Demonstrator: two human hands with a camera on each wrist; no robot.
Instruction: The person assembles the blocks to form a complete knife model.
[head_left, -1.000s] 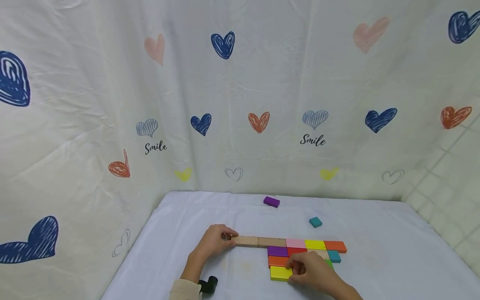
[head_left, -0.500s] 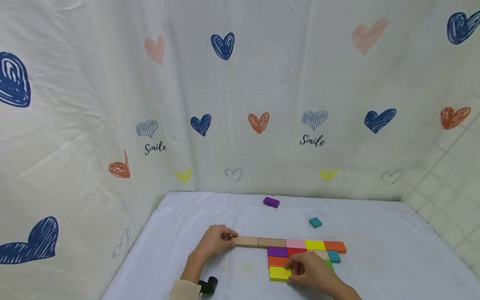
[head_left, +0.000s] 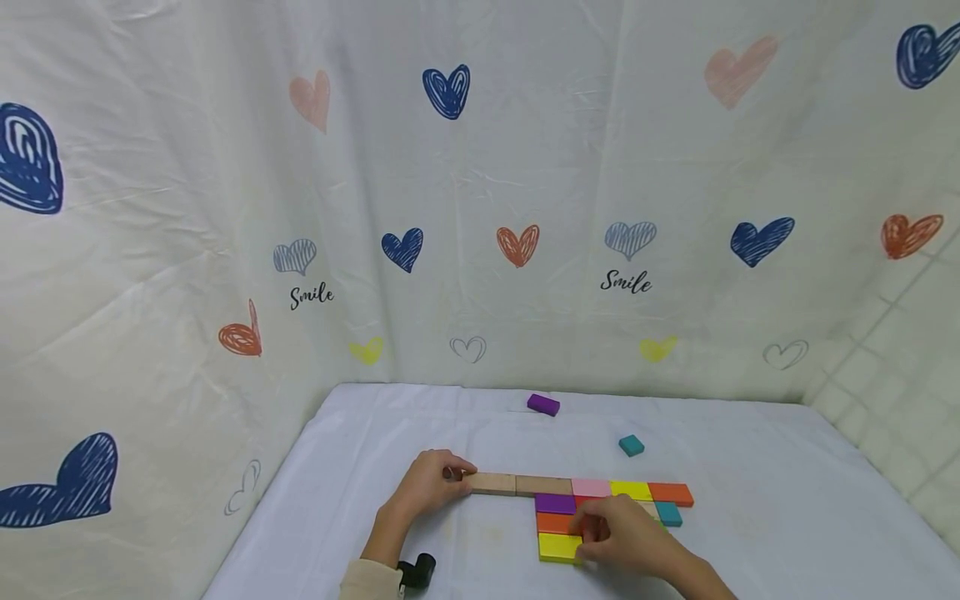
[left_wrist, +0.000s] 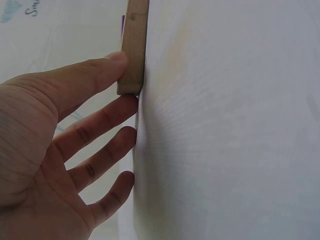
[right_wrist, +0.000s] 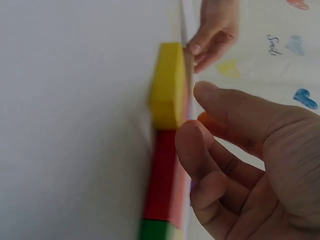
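Note:
My left hand (head_left: 433, 482) pinches the outer end of a long row's first plain wooden block (head_left: 492, 483); its thumb lies on the block in the left wrist view, the other fingers loosely bent. A second wooden block (head_left: 543, 485) follows, then pink (head_left: 591, 487), yellow (head_left: 628, 490) and orange (head_left: 671, 494) blocks. My right hand (head_left: 626, 533) hovers at the near yellow block (head_left: 559, 547), its fingertips apart from it in the right wrist view. Beside that block lie a red block (right_wrist: 161, 175) and a green block (right_wrist: 152, 229). A purple block (head_left: 555, 503) and orange block (head_left: 553, 523) sit behind it.
A loose purple block (head_left: 543, 405) lies at the table's back edge, and a teal block (head_left: 632, 446) behind the rows. Another teal block (head_left: 669, 513) ends the second row. A white cloth (head_left: 780, 483) covers the table; a heart-printed curtain (head_left: 480, 183) hangs behind.
The near yellow block has shifted very slightly left against the others. My right hand has since lifted a little, its fingers coming off that block. My left hand stays put.

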